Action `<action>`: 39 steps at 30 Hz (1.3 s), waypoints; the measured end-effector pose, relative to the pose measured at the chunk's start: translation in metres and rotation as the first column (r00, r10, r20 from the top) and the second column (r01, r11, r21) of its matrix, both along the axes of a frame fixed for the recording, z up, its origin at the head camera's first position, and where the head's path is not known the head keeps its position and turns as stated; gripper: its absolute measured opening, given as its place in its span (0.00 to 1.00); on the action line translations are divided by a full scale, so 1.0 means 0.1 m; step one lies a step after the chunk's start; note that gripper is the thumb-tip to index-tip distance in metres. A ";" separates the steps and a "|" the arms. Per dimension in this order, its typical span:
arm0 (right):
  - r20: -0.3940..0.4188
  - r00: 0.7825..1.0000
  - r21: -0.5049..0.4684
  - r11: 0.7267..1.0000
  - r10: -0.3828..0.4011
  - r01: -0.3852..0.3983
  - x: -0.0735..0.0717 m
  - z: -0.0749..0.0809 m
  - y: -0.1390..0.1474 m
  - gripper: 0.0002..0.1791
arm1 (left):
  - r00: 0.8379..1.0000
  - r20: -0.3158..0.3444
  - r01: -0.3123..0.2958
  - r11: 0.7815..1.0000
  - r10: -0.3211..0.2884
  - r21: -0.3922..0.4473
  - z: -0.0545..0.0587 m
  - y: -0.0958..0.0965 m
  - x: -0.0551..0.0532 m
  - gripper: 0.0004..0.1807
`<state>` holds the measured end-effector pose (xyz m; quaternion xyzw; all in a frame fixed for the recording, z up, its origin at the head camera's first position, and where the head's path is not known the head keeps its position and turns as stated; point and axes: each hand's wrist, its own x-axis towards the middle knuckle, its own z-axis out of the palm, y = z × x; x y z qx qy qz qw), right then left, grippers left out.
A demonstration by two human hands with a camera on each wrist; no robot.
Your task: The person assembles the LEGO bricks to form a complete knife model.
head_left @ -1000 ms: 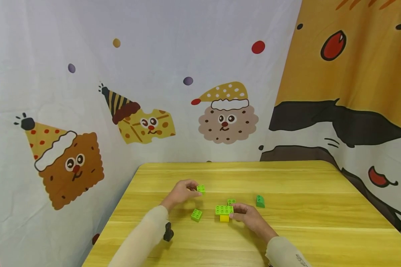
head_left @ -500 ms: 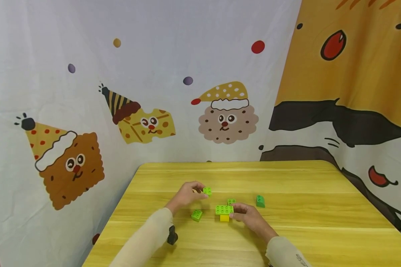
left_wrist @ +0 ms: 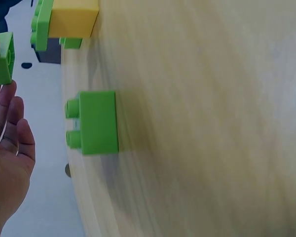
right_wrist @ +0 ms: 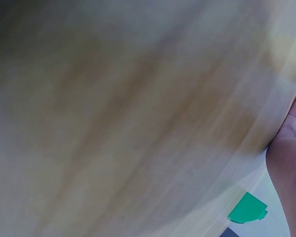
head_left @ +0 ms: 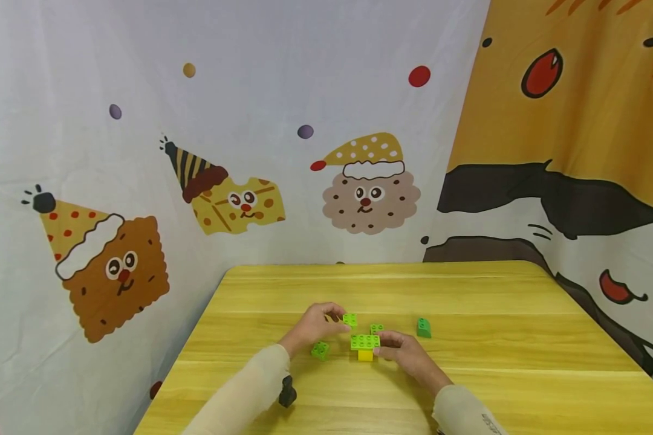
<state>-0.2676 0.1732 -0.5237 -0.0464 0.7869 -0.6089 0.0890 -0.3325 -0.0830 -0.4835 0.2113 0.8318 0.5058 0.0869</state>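
My left hand (head_left: 318,325) pinches a lime-green two-by-two toy building brick (head_left: 350,319) between thumb and fingers, above the table. In the left wrist view, that brick (left_wrist: 4,59) shows its hollow underside edge. My right hand (head_left: 408,355) holds the right end of a small stack: a long lime-green brick (head_left: 365,342) with two rows of studs on top of a yellow brick (head_left: 365,356). The held brick is just behind and left of this stack. In the right wrist view only part of the right hand (right_wrist: 288,153) shows; its fingertips are cut off.
Another lime-green brick (head_left: 320,350) lies left of the stack, below the left hand. Just behind the stack a green brick (head_left: 377,328) is partly hidden. A darker green curved brick (head_left: 424,327) lies to the right on the wooden table (head_left: 495,302). A printed curtain hangs behind.
My left hand has carried the lime-green brick rightward and slightly nearer, toward the stack. The right hand and the stack have stayed in place.
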 end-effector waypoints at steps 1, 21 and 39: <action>0.001 1.000 0.001 1.000 -0.002 0.002 0.00 0.00 0.00 0.29 | 1.000 -0.001 0.005 1.000 -0.005 0.004 0.00 0.01 0.01 0.15; -0.002 1.000 0.008 1.000 -0.003 0.003 -0.01 0.00 -0.01 0.27 | 1.000 -0.018 0.018 1.000 -0.019 -0.018 -0.09 0.20 0.13 0.15; -0.008 1.000 0.010 1.000 0.019 -0.019 -0.01 0.01 0.00 0.29 | 0.996 -0.051 0.076 0.997 -0.078 -0.031 -0.15 0.27 0.17 0.13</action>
